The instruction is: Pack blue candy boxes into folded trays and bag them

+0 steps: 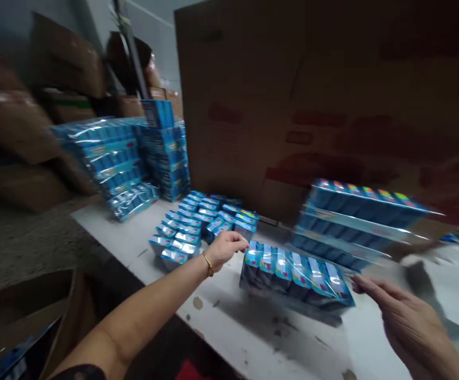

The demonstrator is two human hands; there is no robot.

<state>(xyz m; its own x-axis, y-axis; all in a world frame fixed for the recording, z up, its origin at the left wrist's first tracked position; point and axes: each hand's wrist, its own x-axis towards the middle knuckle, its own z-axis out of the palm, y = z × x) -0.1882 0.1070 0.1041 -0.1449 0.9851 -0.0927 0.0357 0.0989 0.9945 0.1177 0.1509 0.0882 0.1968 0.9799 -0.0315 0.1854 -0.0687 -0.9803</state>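
Note:
A row of small blue boxes (284,269), apparently wrapped in clear film, stands on the white table in front of me. At its upper left corner my left hand (227,248) is closed in a pinch, with a gold bracelet (209,265) on the wrist. My right hand (403,311) has thumb and forefinger pinched together at the pack's right end. The film between the fingertips is blurred. Left of the pack, several loose blue boxes (181,237) stand in rows. Behind it to the right is a stack of film-wrapped packs (344,221).
A large cardboard carton (245,105) rises behind the table (229,311). Tall stacks of blue packs (110,153) stand at the table's far left end. An open carton (66,316) sits below the near left edge. More cartons (15,126) are piled in the left background.

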